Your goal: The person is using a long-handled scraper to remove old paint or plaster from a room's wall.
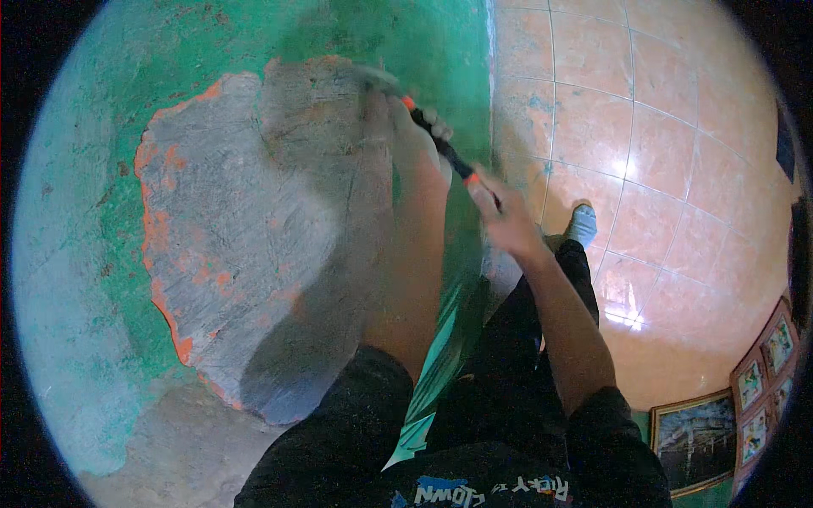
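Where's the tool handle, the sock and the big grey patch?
Tool handle (456, 160), head view: its black part.
Sock (582, 225), head view: its middle.
Big grey patch (254, 203), head view: its bare middle.

Printed on the black shirt (500, 464), just inside its visible front edge: jagged pale lettering (546, 487) toward the right side, white-and-blue letters (438, 495) toward the left. Set in one uneven row, partly cut off by the picture's lower rim.

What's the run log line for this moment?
left hand: around tool near its head | right hand: gripping handle end | tool head: blurred, by grey patch edge | wall: green
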The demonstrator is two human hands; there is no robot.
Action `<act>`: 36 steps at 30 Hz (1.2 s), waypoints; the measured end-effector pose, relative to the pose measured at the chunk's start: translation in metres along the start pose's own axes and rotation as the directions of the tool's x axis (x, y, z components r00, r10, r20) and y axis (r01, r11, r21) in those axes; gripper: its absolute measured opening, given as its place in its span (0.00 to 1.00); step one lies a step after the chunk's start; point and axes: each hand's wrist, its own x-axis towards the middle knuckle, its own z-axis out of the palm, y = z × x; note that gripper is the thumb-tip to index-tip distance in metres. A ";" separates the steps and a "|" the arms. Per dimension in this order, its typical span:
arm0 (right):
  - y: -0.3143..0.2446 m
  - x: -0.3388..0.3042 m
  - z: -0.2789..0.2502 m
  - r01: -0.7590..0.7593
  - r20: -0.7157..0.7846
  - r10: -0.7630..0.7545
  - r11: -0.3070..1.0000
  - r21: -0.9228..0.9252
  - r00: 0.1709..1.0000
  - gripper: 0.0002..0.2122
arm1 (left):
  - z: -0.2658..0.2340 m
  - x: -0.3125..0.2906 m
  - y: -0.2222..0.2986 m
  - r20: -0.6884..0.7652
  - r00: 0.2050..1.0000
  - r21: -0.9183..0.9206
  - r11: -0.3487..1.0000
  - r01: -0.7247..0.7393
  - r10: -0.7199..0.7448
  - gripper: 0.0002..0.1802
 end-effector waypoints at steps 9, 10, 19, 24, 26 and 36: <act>0.013 -0.018 0.001 0.051 0.012 -0.051 0.999 -0.003 0.999 0.20 | -0.003 0.033 -0.010 0.156 0.986 -0.094 0.995 -0.040 0.054 0.18; 0.010 -0.021 0.001 0.003 0.043 -0.003 1.000 0.019 0.999 0.20 | -0.002 0.032 -0.011 0.158 0.986 -0.095 0.994 -0.044 0.059 0.18; 0.007 0.000 -0.013 0.091 -0.011 -0.093 0.989 -0.118 0.996 0.19 | 0.004 0.033 -0.014 0.167 0.983 -0.117 0.991 -0.060 0.079 0.18; 0.007 -0.006 -0.006 0.020 0.025 -0.018 0.998 -0.060 1.000 0.20 | 0.001 0.034 -0.014 0.171 0.979 -0.130 0.988 -0.085 0.107 0.19; -0.001 0.011 -0.009 0.054 0.015 -0.054 0.997 -0.055 0.998 0.20 | 0.000 0.033 -0.008 0.168 0.978 -0.127 0.987 -0.100 0.121 0.19; 0.009 -0.004 -0.012 0.080 0.055 -0.075 0.993 -0.084 0.996 0.20 | -0.024 0.004 -0.022 0.120 0.992 -0.140 0.990 -0.033 0.050 0.18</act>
